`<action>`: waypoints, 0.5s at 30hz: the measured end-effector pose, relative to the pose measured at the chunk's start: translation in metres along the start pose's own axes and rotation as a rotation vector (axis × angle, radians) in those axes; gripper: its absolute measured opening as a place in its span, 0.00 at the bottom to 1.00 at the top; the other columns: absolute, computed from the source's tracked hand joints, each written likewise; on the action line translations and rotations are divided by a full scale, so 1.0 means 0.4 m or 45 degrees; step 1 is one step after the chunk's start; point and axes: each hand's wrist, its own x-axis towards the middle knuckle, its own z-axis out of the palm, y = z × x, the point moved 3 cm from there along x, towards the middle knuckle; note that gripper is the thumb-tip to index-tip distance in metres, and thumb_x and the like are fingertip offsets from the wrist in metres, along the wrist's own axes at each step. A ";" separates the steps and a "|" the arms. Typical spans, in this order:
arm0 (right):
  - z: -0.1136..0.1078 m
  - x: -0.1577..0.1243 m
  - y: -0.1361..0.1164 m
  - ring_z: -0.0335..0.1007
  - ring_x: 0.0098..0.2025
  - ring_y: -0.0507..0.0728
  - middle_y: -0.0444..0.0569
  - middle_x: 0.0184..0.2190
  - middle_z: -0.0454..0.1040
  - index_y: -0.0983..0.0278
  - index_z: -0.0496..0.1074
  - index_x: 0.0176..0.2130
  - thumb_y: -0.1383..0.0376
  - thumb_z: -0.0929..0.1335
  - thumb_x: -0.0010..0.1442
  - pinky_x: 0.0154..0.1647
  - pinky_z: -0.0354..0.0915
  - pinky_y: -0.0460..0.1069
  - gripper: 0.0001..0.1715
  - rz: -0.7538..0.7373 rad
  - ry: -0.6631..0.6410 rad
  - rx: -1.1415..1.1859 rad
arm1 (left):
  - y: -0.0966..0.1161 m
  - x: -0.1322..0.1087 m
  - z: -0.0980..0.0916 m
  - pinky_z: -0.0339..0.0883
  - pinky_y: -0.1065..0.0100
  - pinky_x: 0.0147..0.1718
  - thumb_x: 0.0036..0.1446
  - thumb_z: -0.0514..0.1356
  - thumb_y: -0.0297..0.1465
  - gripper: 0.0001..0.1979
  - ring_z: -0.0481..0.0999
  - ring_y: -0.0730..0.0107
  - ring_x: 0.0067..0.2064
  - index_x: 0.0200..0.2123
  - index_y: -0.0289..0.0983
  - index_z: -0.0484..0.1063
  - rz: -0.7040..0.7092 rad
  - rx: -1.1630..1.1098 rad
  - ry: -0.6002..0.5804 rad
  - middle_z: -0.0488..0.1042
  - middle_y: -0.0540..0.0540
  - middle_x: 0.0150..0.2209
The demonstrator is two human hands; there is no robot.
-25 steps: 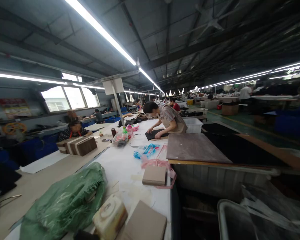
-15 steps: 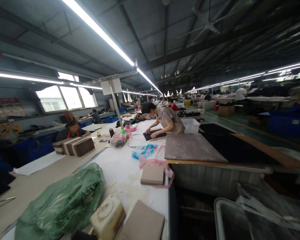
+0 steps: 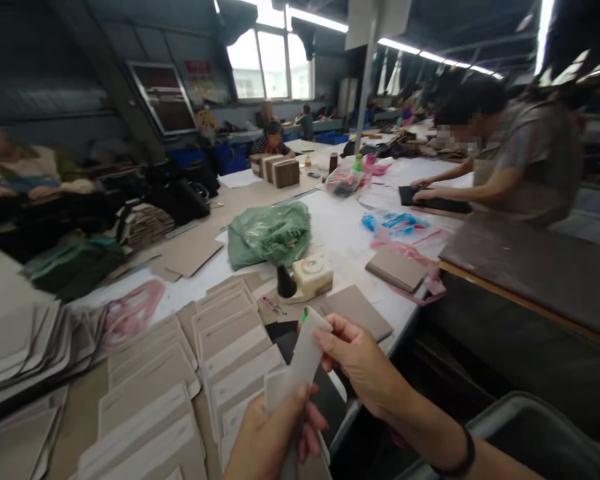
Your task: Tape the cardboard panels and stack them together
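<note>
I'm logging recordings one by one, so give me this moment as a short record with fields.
Left hand: holds a pale strip lower down
Right hand: pinches the strip's upper end
Right wrist: black band
Left of hands: overlapping rows of beige boards
Beyond hands: stained pale container, green bag
Co-worker: at right, hands on a dark piece

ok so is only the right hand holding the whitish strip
No, the left hand also grips the whitish strip lower down, while the right hand pinches it near its upper end.
</note>
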 end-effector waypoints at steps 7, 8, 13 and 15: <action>0.020 0.047 0.076 0.57 0.24 0.47 0.41 0.24 0.66 0.66 0.67 0.28 0.55 0.73 0.45 0.22 0.55 0.42 0.18 0.073 0.076 0.054 | -0.026 0.000 -0.100 0.56 0.75 0.21 0.48 0.60 0.44 0.20 0.65 0.75 0.21 0.26 0.29 0.72 -0.008 -0.172 0.094 0.69 0.45 0.18; 0.028 0.052 0.087 0.57 0.24 0.47 0.41 0.24 0.66 0.66 0.68 0.28 0.55 0.73 0.44 0.22 0.55 0.42 0.19 0.083 0.097 0.070 | -0.033 -0.003 -0.117 0.56 0.75 0.21 0.47 0.61 0.44 0.20 0.65 0.75 0.21 0.26 0.29 0.72 -0.014 -0.206 0.104 0.69 0.45 0.18; 0.097 0.069 0.151 0.58 0.26 0.48 0.42 0.26 0.66 0.66 0.68 0.30 0.57 0.74 0.44 0.25 0.56 0.43 0.18 0.198 0.110 0.130 | -0.076 0.014 -0.196 0.56 0.74 0.21 0.46 0.62 0.42 0.19 0.66 0.75 0.21 0.29 0.29 0.71 -0.046 -0.348 0.226 0.72 0.42 0.24; 0.135 0.077 0.174 0.58 0.26 0.48 0.42 0.25 0.66 0.66 0.68 0.28 0.57 0.74 0.43 0.26 0.56 0.43 0.18 0.233 0.125 0.104 | -0.102 0.026 -0.216 0.58 0.73 0.22 0.45 0.63 0.43 0.20 0.67 0.73 0.23 0.30 0.30 0.70 -0.028 -0.372 0.276 0.73 0.42 0.27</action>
